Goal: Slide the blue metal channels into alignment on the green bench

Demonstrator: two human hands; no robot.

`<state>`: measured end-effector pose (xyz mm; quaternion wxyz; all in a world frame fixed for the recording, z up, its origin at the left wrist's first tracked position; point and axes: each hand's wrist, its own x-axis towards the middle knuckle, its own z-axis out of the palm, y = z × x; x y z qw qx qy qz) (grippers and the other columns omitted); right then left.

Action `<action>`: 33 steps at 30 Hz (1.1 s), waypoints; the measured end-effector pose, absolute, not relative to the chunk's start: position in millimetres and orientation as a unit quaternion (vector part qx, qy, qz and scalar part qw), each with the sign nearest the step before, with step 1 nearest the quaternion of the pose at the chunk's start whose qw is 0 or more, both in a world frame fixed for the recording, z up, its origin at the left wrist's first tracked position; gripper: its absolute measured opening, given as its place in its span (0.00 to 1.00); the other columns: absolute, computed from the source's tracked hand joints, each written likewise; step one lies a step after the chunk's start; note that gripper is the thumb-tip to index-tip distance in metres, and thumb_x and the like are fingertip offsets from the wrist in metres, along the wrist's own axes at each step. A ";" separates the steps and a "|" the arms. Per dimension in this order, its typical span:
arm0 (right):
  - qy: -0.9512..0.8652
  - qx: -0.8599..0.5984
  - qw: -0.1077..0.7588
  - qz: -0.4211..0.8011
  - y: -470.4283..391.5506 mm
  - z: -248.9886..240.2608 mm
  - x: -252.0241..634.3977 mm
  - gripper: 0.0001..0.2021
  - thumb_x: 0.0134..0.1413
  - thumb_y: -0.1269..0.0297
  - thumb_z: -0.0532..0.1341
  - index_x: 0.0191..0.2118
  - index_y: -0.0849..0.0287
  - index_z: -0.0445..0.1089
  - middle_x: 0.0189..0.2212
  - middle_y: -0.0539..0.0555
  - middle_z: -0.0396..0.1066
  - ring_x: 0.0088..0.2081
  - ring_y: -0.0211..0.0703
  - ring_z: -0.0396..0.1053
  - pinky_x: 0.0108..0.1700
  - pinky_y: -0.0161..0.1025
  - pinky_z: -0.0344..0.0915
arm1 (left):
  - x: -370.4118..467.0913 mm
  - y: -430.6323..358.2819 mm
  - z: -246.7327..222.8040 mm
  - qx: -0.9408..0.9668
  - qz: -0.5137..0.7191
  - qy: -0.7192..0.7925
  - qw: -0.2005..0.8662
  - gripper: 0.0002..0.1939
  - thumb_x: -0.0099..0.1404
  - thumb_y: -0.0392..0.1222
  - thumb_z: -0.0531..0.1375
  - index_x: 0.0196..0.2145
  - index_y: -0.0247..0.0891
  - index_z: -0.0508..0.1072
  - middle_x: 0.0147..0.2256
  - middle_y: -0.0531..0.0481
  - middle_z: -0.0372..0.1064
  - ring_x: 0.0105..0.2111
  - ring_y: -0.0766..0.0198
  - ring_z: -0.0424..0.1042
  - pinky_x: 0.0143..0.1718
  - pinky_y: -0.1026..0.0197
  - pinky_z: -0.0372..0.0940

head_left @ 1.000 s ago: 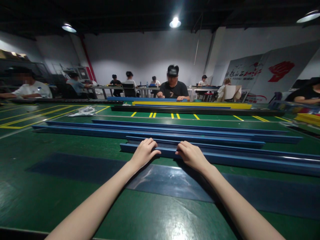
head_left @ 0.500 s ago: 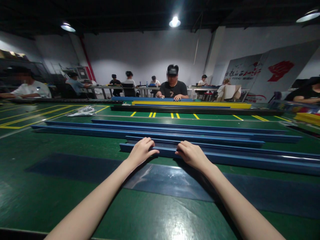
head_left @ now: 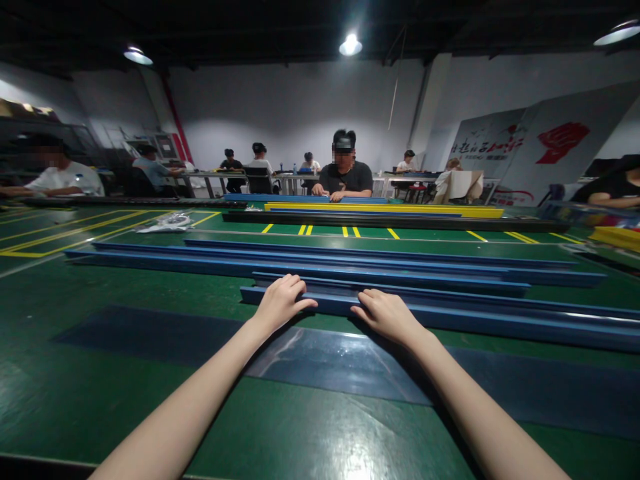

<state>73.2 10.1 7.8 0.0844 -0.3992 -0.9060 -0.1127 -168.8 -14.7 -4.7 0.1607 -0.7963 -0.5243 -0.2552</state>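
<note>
A long blue channel [head_left: 500,324] lies across the green table in front of me. Near its left end my left hand [head_left: 285,299] grips the near wall, thumb on the near side and fingers curled over the top. My right hand [head_left: 384,311] is closed on the same channel farther right, its thumb also against the near wall. Both hands hide parts of the rim. On the near side, a flat, glossy dark-blue strip [head_left: 345,360] lies on the table, passing beneath my forearms. More blue channels [head_left: 200,261] lie just beyond the held one.
Farther back lie a yellow profile [head_left: 380,209], a black profile [head_left: 400,221] and a clear plastic bag [head_left: 167,222] at the left. Across the table sits a person [head_left: 346,177] in a dark shirt. Several other people sit at tables behind and at both sides.
My right hand has shifted slightly right, and its fingers sit a little lower on the channel. My left hand has barely moved. The person opposite has shifted a hand left.
</note>
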 end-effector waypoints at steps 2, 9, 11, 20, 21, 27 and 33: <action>-0.905 -0.405 0.079 -0.106 9.1 8.7 72.3 0.15 0.58 0.57 0.45 0.34 0.60 0.65 0.33 0.55 0.68 0.35 0.40 0.65 0.30 0.33 0.51 | -168.7 -14.6 -5.3 -0.795 -0.261 -0.525 0.157 0.17 0.56 0.56 0.55 0.24 0.37 0.64 0.27 0.52 0.64 0.29 0.64 0.60 0.30 0.62 0.55; -0.905 -0.402 0.086 -0.109 9.2 7.1 72.3 0.16 0.58 0.57 0.45 0.34 0.60 0.65 0.32 0.54 0.68 0.35 0.40 0.65 0.30 0.33 0.51 | -168.8 -14.4 -4.0 -0.795 -0.259 -0.527 0.151 0.18 0.56 0.56 0.55 0.24 0.38 0.63 0.27 0.52 0.63 0.30 0.64 0.60 0.31 0.63 0.55; -0.906 -0.398 0.090 -0.115 9.7 6.5 72.7 0.15 0.58 0.57 0.45 0.33 0.60 0.65 0.32 0.54 0.68 0.35 0.40 0.65 0.30 0.33 0.51 | -169.4 -14.4 -3.2 -0.798 -0.254 -0.526 0.151 0.18 0.56 0.56 0.55 0.24 0.37 0.63 0.27 0.52 0.63 0.30 0.64 0.60 0.31 0.63 0.55; -0.912 -0.386 0.090 -0.108 11.4 10.3 75.6 0.14 0.58 0.58 0.47 0.31 0.59 0.64 0.30 0.53 0.68 0.33 0.38 0.65 0.28 0.33 0.49 | -179.9 -14.1 -0.5 -0.810 -0.236 -0.506 0.180 0.19 0.56 0.58 0.53 0.24 0.37 0.64 0.26 0.52 0.62 0.29 0.65 0.60 0.30 0.63 0.54; -0.913 -0.384 0.087 -0.108 11.7 11.2 75.8 0.14 0.58 0.58 0.47 0.31 0.59 0.64 0.30 0.53 0.68 0.32 0.38 0.65 0.28 0.33 0.49 | -180.2 -14.0 -0.5 -0.809 -0.237 -0.507 0.180 0.20 0.56 0.58 0.53 0.23 0.37 0.64 0.26 0.52 0.62 0.29 0.65 0.60 0.29 0.63 0.54; -0.916 -0.379 0.070 -0.113 13.0 16.5 75.4 0.14 0.58 0.61 0.47 0.29 0.60 0.65 0.28 0.54 0.69 0.31 0.37 0.66 0.27 0.34 0.49 | -178.5 -14.1 -0.7 -0.801 -0.249 -0.520 0.160 0.20 0.55 0.58 0.54 0.23 0.37 0.63 0.26 0.52 0.62 0.29 0.64 0.59 0.29 0.63 0.54; -0.918 -0.372 0.066 -0.123 10.5 20.6 75.4 0.14 0.57 0.62 0.48 0.27 0.60 0.66 0.27 0.54 0.69 0.29 0.38 0.66 0.27 0.34 0.49 | -177.4 -13.9 -0.7 -0.800 -0.241 -0.528 0.149 0.20 0.55 0.59 0.54 0.23 0.37 0.63 0.26 0.52 0.62 0.28 0.65 0.60 0.28 0.64 0.53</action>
